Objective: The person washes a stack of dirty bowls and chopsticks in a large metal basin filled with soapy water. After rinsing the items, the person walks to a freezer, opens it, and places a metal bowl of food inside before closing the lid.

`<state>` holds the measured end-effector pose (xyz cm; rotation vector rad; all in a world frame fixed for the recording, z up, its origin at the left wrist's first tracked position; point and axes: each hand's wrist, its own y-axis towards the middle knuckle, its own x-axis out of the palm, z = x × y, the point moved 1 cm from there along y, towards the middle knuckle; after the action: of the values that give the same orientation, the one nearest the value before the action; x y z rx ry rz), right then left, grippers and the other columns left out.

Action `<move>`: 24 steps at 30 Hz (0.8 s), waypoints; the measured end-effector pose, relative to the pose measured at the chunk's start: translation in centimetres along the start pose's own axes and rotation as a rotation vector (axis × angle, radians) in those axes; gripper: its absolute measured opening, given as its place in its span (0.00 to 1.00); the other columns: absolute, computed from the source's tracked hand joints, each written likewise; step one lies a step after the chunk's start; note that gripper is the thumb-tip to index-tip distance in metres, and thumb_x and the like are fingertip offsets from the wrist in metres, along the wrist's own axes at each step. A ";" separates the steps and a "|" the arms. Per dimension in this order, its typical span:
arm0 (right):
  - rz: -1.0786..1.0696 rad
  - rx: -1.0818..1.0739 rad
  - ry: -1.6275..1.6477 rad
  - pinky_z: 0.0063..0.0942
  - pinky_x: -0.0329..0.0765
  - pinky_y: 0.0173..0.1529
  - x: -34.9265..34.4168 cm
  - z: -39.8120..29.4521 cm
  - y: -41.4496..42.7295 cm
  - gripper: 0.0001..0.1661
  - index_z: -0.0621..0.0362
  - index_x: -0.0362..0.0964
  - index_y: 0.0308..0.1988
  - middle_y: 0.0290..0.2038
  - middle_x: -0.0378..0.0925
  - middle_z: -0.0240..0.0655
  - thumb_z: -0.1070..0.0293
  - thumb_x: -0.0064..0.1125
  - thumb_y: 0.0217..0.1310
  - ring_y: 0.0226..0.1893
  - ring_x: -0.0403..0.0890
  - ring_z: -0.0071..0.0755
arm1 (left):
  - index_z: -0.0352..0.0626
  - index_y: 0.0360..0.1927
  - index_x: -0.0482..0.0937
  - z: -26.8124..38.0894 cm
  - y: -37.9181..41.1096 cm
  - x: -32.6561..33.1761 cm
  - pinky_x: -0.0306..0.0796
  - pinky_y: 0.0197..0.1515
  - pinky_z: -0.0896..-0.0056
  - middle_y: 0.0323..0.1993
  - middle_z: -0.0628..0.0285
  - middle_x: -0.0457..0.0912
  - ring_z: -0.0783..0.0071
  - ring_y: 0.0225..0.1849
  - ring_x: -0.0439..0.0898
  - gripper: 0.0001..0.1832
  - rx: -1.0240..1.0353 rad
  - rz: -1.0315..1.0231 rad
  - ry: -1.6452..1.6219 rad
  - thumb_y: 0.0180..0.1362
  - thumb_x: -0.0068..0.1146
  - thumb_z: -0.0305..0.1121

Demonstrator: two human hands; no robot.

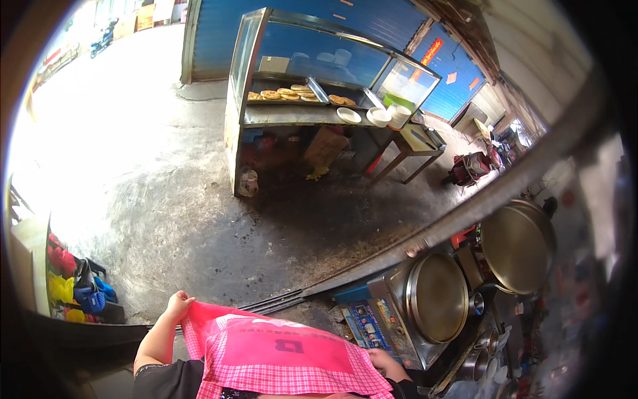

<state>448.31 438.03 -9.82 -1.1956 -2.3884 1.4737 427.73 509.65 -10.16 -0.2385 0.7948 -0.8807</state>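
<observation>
A pink apron with a checked border (289, 349) is spread out in front of my body, with printing across its middle. At the apron's upper left corner, my left hand (180, 304) pinches the cloth and holds it stretched outward. My right hand (383, 360) grips the checked edge on the other side, its fingers partly hidden by the cloth. Black sleeves show at both arms.
Ahead stands a glass-sided display case (299, 117) with trays of flatbreads (289, 93) and stacked white bowls (398, 112). A small table (416, 139) adjoins it. Round metal pans (441, 298) lie at the right beyond a metal post (413, 247). Bags (89, 299) sit lower left.
</observation>
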 end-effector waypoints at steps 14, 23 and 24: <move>0.379 0.382 0.313 0.27 0.73 0.43 -4.1 -27.9 10.4 0.24 0.60 0.79 0.39 0.36 0.80 0.32 0.49 0.65 0.56 0.37 0.78 0.30 | 0.39 0.46 0.75 17.3 24.4 4.2 0.75 0.31 0.71 0.34 0.59 0.82 0.74 0.29 0.80 0.13 0.161 -0.180 -0.137 0.62 0.58 0.35; 0.192 0.368 0.665 0.32 0.67 0.60 -4.0 -22.2 14.2 0.26 0.60 0.72 0.54 0.50 0.76 0.36 0.54 0.57 0.63 0.53 0.73 0.33 | 0.39 0.44 0.77 28.0 39.1 10.2 0.76 0.31 0.68 0.31 0.60 0.83 0.70 0.28 0.82 0.16 -0.103 -0.482 0.462 0.59 0.58 0.41; 0.216 0.352 0.667 0.32 0.66 0.61 -4.7 -23.3 15.1 0.26 0.60 0.72 0.54 0.51 0.76 0.36 0.54 0.57 0.63 0.53 0.73 0.33 | 0.40 0.44 0.78 28.5 41.3 10.3 0.76 0.31 0.68 0.32 0.60 0.83 0.68 0.29 0.82 0.17 -0.116 -0.526 0.527 0.59 0.57 0.43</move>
<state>470.58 455.13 -7.96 -1.5644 -1.5408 1.2070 476.46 524.30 -16.11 -0.3313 1.3068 -1.4257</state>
